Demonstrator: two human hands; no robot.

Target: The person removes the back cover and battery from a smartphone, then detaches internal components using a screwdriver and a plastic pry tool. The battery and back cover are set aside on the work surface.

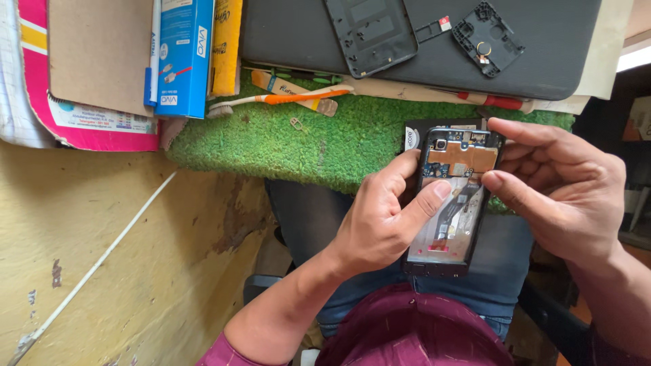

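my left hand (380,217) gripped the opened phone (453,203) over my lap, thumb pressed on its bare insides, while my right hand (563,190) pinched at its top edge by the copper-coloured board, perhaps on a small part i couldn't make out. its back cover (369,34) and camera bracket (488,30) already lay off on the dark laptop (556,68) beyond the green mat (319,139), with the board still seated inside.

Green turf mat (319,139) on the bench, toothbrush with orange and white handle (285,99), blue box (183,57), yellow packet (226,46), brown cardboard sheet (100,54), dark laptop (420,47) carrying a phone back cover (370,34) and small black frame piece (488,37), red-handled tool (495,102)
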